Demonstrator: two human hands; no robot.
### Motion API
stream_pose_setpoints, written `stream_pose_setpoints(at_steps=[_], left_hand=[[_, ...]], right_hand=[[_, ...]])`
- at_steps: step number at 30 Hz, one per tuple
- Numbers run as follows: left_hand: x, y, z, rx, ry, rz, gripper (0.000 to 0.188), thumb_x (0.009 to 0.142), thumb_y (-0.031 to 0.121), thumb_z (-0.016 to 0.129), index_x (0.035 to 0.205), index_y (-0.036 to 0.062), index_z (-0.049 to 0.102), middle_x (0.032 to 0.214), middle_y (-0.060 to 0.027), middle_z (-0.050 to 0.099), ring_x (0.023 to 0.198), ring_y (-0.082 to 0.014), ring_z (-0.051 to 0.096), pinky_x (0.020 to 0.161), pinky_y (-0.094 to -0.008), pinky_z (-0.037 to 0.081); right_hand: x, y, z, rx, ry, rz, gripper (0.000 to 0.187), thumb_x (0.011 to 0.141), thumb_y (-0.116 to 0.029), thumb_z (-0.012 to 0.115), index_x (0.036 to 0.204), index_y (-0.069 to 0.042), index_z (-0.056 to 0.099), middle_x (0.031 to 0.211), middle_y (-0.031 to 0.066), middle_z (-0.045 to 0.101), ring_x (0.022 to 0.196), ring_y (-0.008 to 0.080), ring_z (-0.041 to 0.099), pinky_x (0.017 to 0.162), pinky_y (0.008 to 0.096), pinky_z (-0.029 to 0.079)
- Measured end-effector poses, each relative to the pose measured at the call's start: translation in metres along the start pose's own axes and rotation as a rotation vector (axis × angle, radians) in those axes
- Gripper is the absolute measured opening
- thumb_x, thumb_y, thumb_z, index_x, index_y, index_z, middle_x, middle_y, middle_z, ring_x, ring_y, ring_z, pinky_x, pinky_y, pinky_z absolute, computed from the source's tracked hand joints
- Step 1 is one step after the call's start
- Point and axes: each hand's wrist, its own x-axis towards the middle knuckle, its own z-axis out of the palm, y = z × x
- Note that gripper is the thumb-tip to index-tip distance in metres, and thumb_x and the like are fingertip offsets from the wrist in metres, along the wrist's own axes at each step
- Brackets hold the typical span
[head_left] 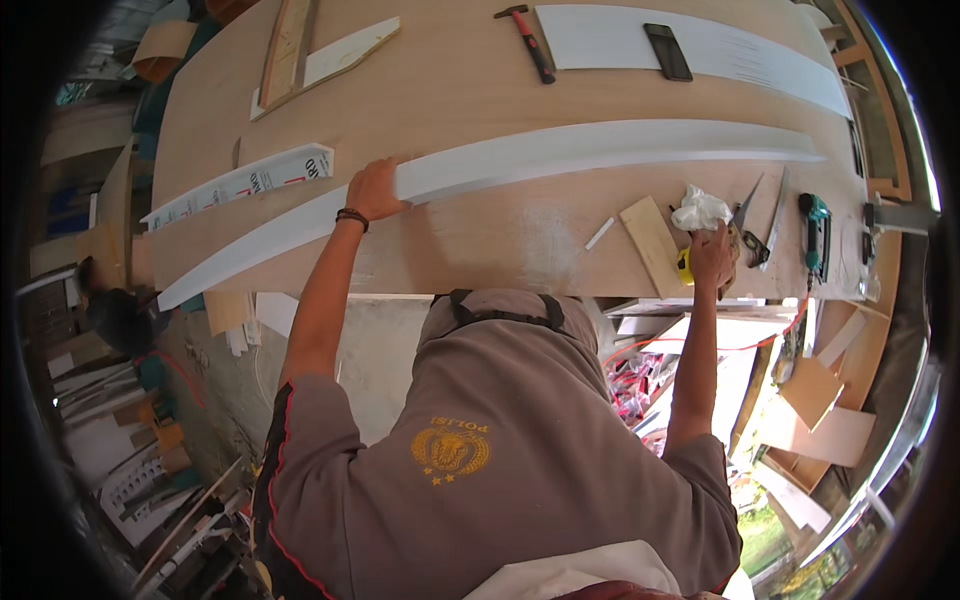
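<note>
A long white strip with a raised edge lies across the wooden table in front of me, looking curved through the lens. My left hand is closed over it left of the middle, a dark bracelet on the wrist. On the right, my right hand reaches down among small items near the table's front edge, fingers curled. Just beyond its fingertips sits a crumpled white plastic bag. Beside the hand is a yellow tape measure, partly hidden. What the right fingers hold, if anything, is hidden.
Right of that hand lie a pointed metal blade and a green-black power tool. A wood offcut is to its left. Farther back are a hammer, a phone on a white panel, and a wooden frame piece.
</note>
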Motion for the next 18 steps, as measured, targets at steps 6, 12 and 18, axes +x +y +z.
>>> stream_pose_setpoints(at_steps=[6, 12, 18], left_hand=[[0.01, -0.028, 0.015, -0.06, 0.091, 0.1, 0.079, 0.06, 0.039, 0.092, 0.129, 0.013, 0.064, 0.116, -0.016, 0.07, 0.112, -0.0361, 0.065, 0.094, -0.049, 0.053], [-0.016, -0.062, 0.009, -0.005, 0.108, 0.039, 0.084, 0.06, 0.047, 0.091, 0.131, 0.0107, 0.063, 0.113, -0.0172, 0.07, 0.108, -0.0358, 0.066, 0.09, -0.0479, 0.053], [-0.002, -0.054, 0.018, -0.123, 0.207, 0.121, 0.065, 0.088, 0.069, 0.065, 0.113, 0.0092, 0.074, 0.106, -0.016, 0.072, 0.105, -0.0338, 0.067, 0.089, -0.0484, 0.052]], right_hand=[[0.011, 0.015, 0.002, -0.007, 0.0, 0.14, 0.063, 0.087, -0.035, 0.073, 0.142, -0.017, 0.048, 0.141, 0.0138, 0.059, 0.131, 0.0376, 0.058, 0.097, 0.0528, 0.054], [0.02, 0.025, 0.015, 0.195, -0.027, 0.294, 0.067, 0.082, -0.034, 0.076, 0.141, -0.017, 0.048, 0.126, 0.0234, 0.069, 0.118, 0.0428, 0.066, 0.097, 0.0541, 0.052], [0.026, 0.106, 0.003, 0.875, 0.357, 0.256, 0.061, 0.089, -0.02, 0.077, 0.139, -0.003, 0.048, 0.095, 0.0122, 0.068, 0.078, 0.022, 0.066, 0.064, 0.0359, 0.052]])
